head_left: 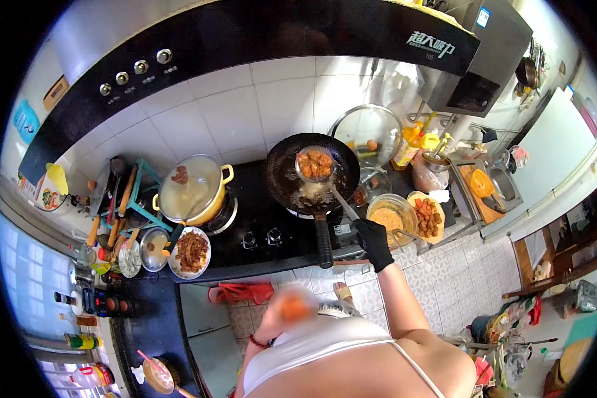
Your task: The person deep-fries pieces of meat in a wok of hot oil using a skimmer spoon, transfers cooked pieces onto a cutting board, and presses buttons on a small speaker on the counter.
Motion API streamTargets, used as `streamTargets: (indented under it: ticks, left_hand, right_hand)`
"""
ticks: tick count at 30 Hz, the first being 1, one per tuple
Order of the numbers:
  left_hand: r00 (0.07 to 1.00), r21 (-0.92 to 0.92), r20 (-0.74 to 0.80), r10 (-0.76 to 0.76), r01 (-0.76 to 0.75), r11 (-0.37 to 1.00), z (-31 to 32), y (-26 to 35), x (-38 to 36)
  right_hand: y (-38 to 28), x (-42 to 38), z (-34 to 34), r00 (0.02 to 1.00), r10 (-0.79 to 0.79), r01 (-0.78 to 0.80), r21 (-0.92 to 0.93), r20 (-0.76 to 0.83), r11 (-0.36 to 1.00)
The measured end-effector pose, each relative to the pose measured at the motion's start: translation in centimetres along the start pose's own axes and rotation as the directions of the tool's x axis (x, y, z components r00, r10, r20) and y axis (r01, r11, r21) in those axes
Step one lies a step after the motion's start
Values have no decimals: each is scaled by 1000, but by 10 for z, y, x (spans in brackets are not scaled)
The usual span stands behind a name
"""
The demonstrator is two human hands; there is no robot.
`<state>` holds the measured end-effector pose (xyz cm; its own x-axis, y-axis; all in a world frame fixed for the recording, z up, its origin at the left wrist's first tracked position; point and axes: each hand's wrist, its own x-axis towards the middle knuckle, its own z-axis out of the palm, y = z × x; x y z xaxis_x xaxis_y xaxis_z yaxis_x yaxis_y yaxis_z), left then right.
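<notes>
Skimmer handle (342,201) in right fingers (364,229)

The right arm (404,302) reaches forward from the shoulder (446,358), its forearm bare and angled slightly inward toward the middle, and the right hand (374,244), in a black glove (377,252), is closed in a grip with the knuckles up. The left arm (251,355) is bent close in front of the torso (325,351), a red band (259,342) round its wrist, while the left hand (275,320) is held up, too blurred at the fingers to read their pose.
</notes>
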<state>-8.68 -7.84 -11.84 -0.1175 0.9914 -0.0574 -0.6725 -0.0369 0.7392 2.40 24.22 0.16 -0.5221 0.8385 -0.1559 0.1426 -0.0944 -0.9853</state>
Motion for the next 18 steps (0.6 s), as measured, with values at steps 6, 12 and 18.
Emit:
streamTargets:
  ticks: [6, 12, 18]
  left_hand:
    - [1000, -128, -18, -25, 23, 992, -9, -8, 6]
    - [989, 280, -120, 86, -49, 959, 58, 52, 6]
    - [976, 736, -96, 195, -62, 674, 95, 90, 13]
  right_hand:
    - [28, 15, -5, 1000, -5, 6, -62, 22, 998]
    - [21, 27, -18, 937, -343, 347, -266, 66, 899]
    - [19, 26, -13, 971, -223, 240, -298, 92, 924]
